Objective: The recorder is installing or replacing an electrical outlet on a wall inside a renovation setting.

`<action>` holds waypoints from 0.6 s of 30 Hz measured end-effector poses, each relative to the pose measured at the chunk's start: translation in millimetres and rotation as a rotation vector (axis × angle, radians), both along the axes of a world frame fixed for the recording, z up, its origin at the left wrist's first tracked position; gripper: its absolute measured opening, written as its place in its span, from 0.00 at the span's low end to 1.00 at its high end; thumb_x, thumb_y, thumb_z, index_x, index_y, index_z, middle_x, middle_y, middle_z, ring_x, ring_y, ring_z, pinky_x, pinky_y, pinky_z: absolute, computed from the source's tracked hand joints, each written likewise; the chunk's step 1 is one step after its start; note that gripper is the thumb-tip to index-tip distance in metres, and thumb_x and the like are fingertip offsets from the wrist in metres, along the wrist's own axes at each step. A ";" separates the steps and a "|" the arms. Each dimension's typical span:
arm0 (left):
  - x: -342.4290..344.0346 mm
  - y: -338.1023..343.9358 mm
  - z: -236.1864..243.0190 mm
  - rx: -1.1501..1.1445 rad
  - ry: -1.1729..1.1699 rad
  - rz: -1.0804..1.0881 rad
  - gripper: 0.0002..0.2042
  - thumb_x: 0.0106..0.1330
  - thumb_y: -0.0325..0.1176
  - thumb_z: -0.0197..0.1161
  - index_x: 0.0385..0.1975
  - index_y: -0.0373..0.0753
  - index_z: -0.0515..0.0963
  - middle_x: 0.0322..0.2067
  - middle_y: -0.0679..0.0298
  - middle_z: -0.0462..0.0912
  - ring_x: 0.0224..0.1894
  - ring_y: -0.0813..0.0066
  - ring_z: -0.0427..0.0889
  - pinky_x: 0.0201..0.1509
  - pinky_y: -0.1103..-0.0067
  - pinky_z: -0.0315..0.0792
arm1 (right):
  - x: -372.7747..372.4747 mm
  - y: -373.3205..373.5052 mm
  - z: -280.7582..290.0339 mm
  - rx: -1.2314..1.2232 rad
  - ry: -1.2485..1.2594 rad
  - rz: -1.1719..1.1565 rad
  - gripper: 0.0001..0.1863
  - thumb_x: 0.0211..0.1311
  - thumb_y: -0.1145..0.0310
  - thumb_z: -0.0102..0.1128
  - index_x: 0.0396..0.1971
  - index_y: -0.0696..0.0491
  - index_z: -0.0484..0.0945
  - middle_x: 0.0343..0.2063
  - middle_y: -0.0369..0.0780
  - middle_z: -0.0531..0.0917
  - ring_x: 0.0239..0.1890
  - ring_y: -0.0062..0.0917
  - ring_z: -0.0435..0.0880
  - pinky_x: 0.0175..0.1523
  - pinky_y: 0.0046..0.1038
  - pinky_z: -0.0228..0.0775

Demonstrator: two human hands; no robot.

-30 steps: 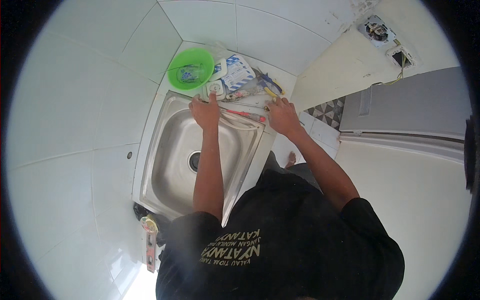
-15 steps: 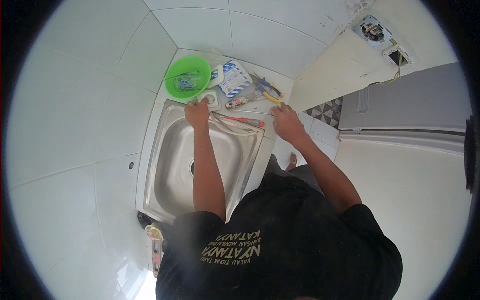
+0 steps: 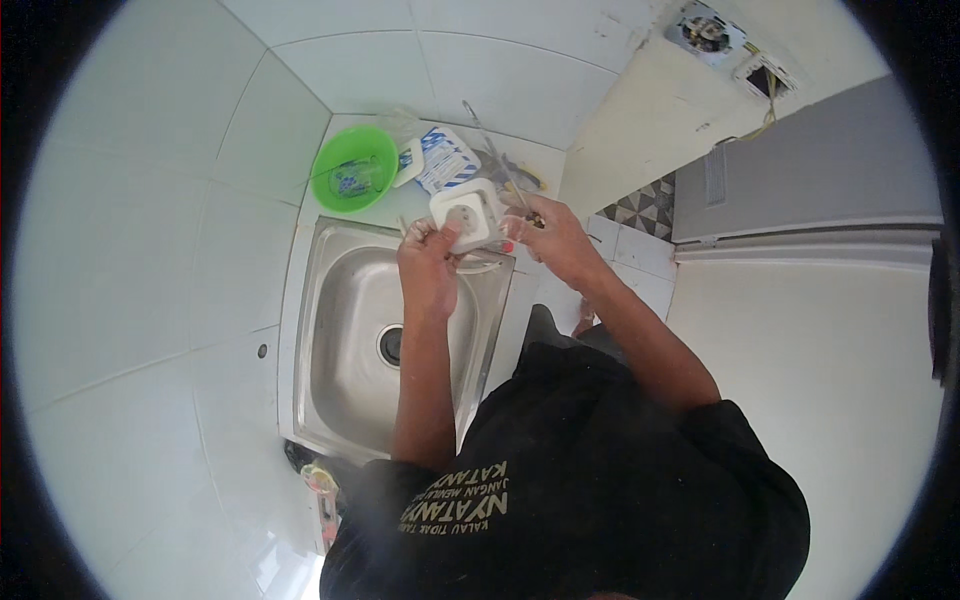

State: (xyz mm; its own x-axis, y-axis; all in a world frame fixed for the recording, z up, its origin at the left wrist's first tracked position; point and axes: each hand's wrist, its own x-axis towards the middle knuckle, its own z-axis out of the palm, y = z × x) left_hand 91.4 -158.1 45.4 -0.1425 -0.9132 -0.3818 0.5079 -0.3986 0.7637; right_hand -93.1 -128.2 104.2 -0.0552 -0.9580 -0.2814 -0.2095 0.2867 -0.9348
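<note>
While the left hand (image 3: 428, 258) is clamped on a white socket (image 3: 464, 222), thumb across its face and fingers bent under its near edge, the right hand (image 3: 532, 222) is closed around a slender rod-like tool (image 3: 490, 145) just to the right of it. The socket is held above the far right corner of the sink (image 3: 345, 345), its round recessed face turned upward. The tool's thin shaft slants up from the right hand, its tip pointing away from the sink. Whether the right fingertips touch the socket's edge cannot be told. A pale cable (image 3: 488, 266) lies at the sink's far right corner, partly hidden by the left hand, and a small red end (image 3: 507, 247) shows beside it.

On the ledge beyond the sink's far edge stands a green bowl (image 3: 327, 197) with a clear patterned glass (image 3: 355, 178) inside. To the bowl's right, likewise beyond the sink, lie a white frame (image 3: 408, 165) and a blue-and-white package (image 3: 445, 160); a dark tool with a yellow part (image 3: 533, 178), blurred, lies farther right. Well to the right of the sink, a wall opening (image 3: 767, 80) shows loose wires.
</note>
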 end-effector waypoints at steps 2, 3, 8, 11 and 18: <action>-16.3 9.1 17.1 -0.081 -0.018 -0.054 0.11 0.65 0.28 0.63 0.44 0.35 0.73 0.42 0.58 0.82 0.42 0.69 0.84 0.49 0.71 0.79 | -4.5 1.1 -3.7 -0.034 0.042 -0.030 0.22 0.58 0.61 0.69 0.46 0.60 0.79 0.27 0.35 0.79 0.23 0.16 0.71 0.27 0.23 0.63; -19.8 12.5 27.8 -0.162 -0.037 -0.087 0.11 0.65 0.29 0.64 0.43 0.35 0.73 0.40 0.57 0.82 0.40 0.68 0.84 0.48 0.70 0.80 | -4.9 2.4 -0.4 -0.068 0.084 -0.038 0.21 0.56 0.62 0.70 0.44 0.60 0.79 0.23 0.34 0.78 0.21 0.14 0.69 0.25 0.21 0.61; -24.4 14.3 51.2 -0.081 0.012 -0.130 0.10 0.66 0.32 0.64 0.41 0.35 0.74 0.38 0.57 0.83 0.38 0.68 0.85 0.42 0.71 0.82 | -17.2 15.4 36.6 0.008 -0.156 -0.176 0.15 0.56 0.66 0.70 0.39 0.59 0.81 0.17 0.31 0.74 0.16 0.11 0.66 0.20 0.18 0.55; -29.5 12.4 60.2 -0.070 0.016 -0.155 0.11 0.65 0.32 0.65 0.41 0.33 0.75 0.36 0.57 0.83 0.35 0.71 0.84 0.38 0.74 0.82 | -22.9 20.3 47.3 -0.028 -0.186 -0.218 0.14 0.56 0.65 0.70 0.37 0.59 0.81 0.15 0.30 0.73 0.15 0.10 0.65 0.19 0.18 0.54; -41.2 12.6 83.3 -0.107 0.029 -0.129 0.09 0.64 0.32 0.66 0.34 0.32 0.77 0.29 0.60 0.82 0.29 0.75 0.83 0.33 0.79 0.80 | -29.1 29.5 69.6 -0.068 -0.045 -0.247 0.10 0.57 0.69 0.69 0.33 0.60 0.82 0.24 0.36 0.82 0.25 0.15 0.74 0.30 0.22 0.66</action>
State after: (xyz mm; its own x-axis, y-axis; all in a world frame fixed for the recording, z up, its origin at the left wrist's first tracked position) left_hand 50.2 -145.5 128.8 -0.2705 -0.9218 -0.2776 0.4800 -0.3791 0.7911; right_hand -122.2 -98.7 173.8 -0.2790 -0.9336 -0.2246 -0.0981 0.2604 -0.9605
